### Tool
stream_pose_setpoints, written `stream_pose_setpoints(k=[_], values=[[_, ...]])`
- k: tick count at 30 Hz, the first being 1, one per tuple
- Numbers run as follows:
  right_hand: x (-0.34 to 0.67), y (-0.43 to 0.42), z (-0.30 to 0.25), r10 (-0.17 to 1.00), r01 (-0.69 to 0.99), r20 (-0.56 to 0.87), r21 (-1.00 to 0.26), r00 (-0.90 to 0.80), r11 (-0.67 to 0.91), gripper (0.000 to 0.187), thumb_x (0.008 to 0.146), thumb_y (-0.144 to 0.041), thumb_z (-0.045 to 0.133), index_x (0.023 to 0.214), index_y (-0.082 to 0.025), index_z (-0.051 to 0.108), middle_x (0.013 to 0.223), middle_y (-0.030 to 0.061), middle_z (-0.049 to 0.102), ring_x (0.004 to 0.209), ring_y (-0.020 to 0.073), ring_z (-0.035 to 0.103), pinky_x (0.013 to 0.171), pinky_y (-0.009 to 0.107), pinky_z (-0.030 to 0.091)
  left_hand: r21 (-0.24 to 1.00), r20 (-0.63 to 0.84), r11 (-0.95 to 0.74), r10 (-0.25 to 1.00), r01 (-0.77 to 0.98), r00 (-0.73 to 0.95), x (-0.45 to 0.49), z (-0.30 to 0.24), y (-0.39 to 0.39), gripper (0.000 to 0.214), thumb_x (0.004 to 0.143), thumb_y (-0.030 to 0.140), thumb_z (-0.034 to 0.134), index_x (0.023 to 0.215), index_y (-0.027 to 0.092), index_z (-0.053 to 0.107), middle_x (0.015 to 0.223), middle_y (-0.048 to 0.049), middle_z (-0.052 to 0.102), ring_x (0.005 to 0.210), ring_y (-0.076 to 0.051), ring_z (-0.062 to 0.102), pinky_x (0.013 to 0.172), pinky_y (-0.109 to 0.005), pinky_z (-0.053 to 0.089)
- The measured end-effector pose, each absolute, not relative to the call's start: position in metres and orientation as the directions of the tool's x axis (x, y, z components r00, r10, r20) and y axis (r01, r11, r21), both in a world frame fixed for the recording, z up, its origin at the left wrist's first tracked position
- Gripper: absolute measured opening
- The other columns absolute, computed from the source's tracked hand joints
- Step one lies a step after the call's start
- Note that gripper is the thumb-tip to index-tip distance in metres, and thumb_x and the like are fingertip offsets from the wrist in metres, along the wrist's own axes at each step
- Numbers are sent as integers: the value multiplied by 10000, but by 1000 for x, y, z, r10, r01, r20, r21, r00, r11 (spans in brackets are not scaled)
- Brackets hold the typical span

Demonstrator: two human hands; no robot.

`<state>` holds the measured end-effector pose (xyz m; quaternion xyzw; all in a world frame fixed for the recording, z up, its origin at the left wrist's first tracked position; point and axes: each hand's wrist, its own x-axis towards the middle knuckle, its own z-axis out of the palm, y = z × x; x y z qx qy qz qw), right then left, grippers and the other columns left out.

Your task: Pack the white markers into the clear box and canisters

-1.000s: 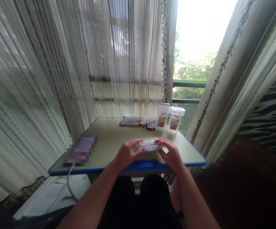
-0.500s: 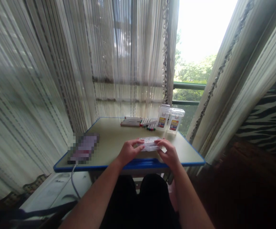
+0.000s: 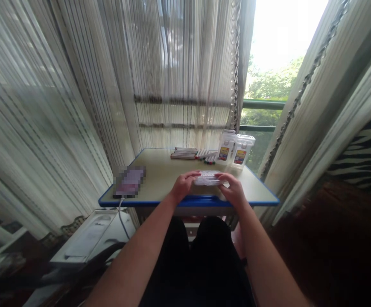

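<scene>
A flat clear plastic case (image 3: 208,178) lies on the small beige table with a blue rim (image 3: 159,202), near its front edge. My left hand (image 3: 183,187) grips the case's left end, fingers curled over it. My right hand (image 3: 234,189) holds its right end the same way. Both forearms reach in from below, over my dark-clothed lap.
At the table's back lie several markers (image 3: 193,154) in a row, and two clear lidded containers (image 3: 235,150) with coloured labels stand to their right. A blurred-out device (image 3: 129,182) with a cable sits at the left edge. Striped curtains and a window stand behind.
The view has swung left and pulled back, so the table looks smaller and farther. Both hands stay on the clear case, which has shifted slightly toward the table's back.
</scene>
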<state>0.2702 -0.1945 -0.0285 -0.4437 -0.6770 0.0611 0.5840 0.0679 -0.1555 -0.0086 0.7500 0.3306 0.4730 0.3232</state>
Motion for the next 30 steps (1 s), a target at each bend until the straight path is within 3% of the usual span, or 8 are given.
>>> stream_pose_setpoints(k=[5,7,10,15,22,30], values=[[275,-192,-31,730,350,661,-734,173,582,130,638,-196,561,766,-202,584,973,78,693,934,229,622,886,429,453,430,716,-827,557,362,421,66,-10,-157,497,712,276,660,1189,175,561,1270,-111,564,1243,-236,464,1067,-448,356],[278,-191,-32,761,225,624,-779,177,586,130,622,-199,564,751,-201,571,970,78,688,933,230,622,852,405,472,303,763,-870,466,388,449,67,-10,-159,454,766,330,630,1192,194,552,1254,-107,574,1245,-230,459,1052,-453,370],[278,-190,-33,784,135,599,-801,166,583,139,595,-186,561,733,-203,567,952,70,685,927,227,620,840,391,480,209,782,-895,395,394,483,67,-9,-163,377,827,341,565,1180,209,554,1203,-93,606,1198,-209,501,1041,-435,379],[273,-190,-31,767,185,626,-777,136,601,148,601,-164,528,733,-206,579,937,59,687,957,220,612,887,396,464,142,739,-885,394,444,547,63,-7,-173,372,835,373,551,1171,214,571,1148,-92,628,1102,-206,555,1019,-441,383],[271,-189,-29,744,287,661,-735,97,615,146,614,-161,499,735,-210,563,956,62,691,977,213,620,901,402,467,167,676,-847,471,504,567,62,-9,-173,322,861,346,511,1156,239,583,1192,-85,616,1204,-240,494,1059,-534,284],[263,-195,-30,619,548,781,-554,80,627,247,667,-93,439,841,-214,566,991,68,686,1138,227,551,1007,475,382,202,684,-844,485,497,545,62,-12,-170,330,877,368,482,1165,233,568,1210,-85,607,1200,-229,500,1057,-504,303]])
